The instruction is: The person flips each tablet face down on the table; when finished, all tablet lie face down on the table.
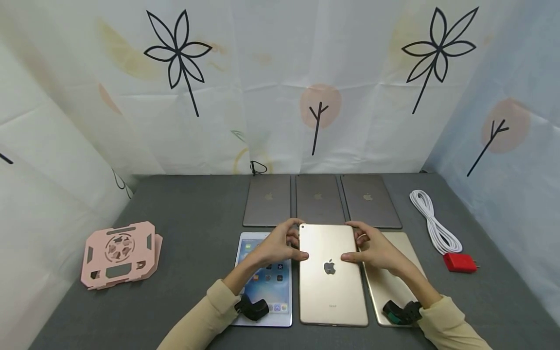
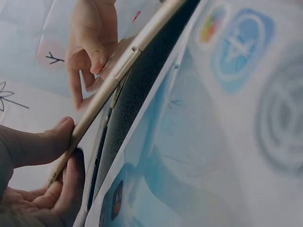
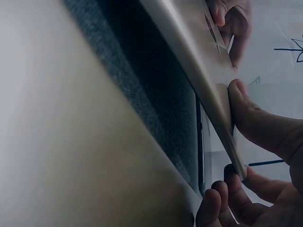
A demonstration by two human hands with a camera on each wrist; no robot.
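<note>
Both hands grip a gold tablet (image 1: 330,291) by its upper side edges, back facing up with a dark apple logo. My left hand (image 1: 280,243) pinches the left edge, thumb on the back and fingers beneath, as the left wrist view shows. On the opposite edge my right hand (image 1: 378,247) pinches the same way, thumb on top. In the right wrist view the tablet's edge (image 3: 189,71) stands raised over the dark cloth. A white-framed tablet (image 1: 267,311) with its screen lit lies under the left forearm. Under the right forearm is another gold tablet (image 1: 387,287), back up.
Three grey tablets, a left one (image 1: 268,206), a middle one (image 1: 319,204) and a right one (image 1: 371,206), lie in a row behind. Pink plates (image 1: 119,255) lie at the left. A coiled white cable (image 1: 435,223) and a red plug (image 1: 460,262) are at the right.
</note>
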